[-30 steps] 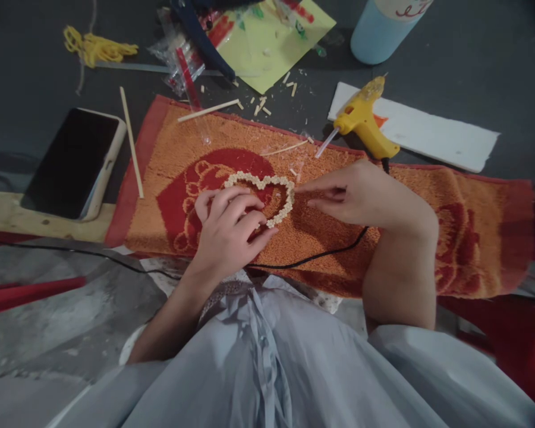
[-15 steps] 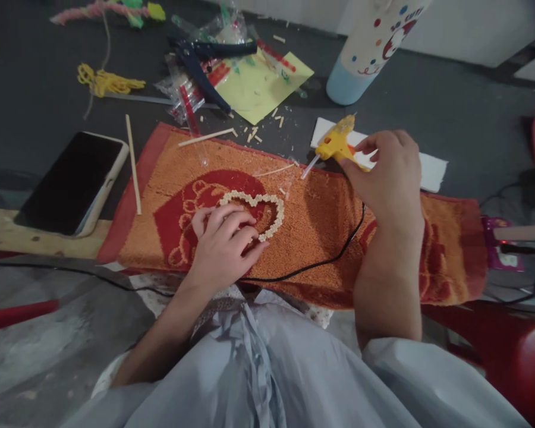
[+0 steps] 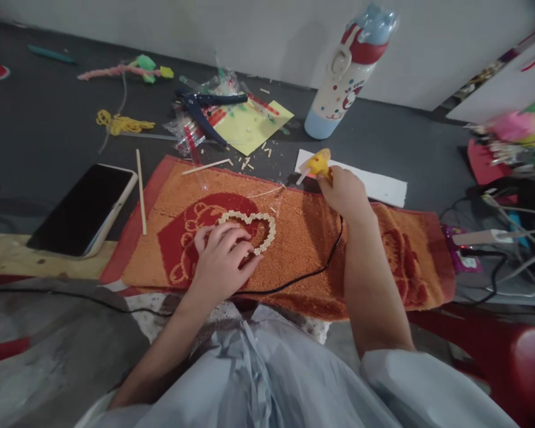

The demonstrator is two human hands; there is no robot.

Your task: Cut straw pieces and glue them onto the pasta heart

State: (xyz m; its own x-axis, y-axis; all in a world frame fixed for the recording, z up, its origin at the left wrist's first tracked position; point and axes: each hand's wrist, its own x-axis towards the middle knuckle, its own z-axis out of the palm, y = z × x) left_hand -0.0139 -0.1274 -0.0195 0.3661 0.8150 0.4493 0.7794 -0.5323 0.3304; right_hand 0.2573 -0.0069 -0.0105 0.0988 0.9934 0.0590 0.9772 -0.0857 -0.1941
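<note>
A heart-shaped outline [image 3: 270, 229] made of small pale stick pieces lies on an orange and red towel [image 3: 301, 238]. My left hand [image 3: 225, 258] rests over its lower left side, fingers spread and slightly bent, covering that part. To the right, my right hand [image 3: 345, 190] is closed round the handle of a yellow glue gun [image 3: 317, 164], with a clear glue stick [image 3: 302, 176] showing at its left end. The glue gun is over a white strip [image 3: 378, 185] at the towel's far edge. A black cord [image 3: 294, 286] runs across the towel.
A phone [image 3: 80, 208] and a thin wooden stick [image 3: 141, 193] lie left. Behind the towel are blue-handled pliers [image 3: 200, 116], plastic packets, yellow paper [image 3: 245, 134] and cut stick bits. A bottle [image 3: 339, 89] stands behind the glue gun. Cables and a power bank-like white block [image 3: 481, 238] are right.
My right hand's fingers have closed round the glue gun's handle, and the gun has turned slightly. My left hand stays on the heart. The camera view has tilted up, showing more of the table's back.
</note>
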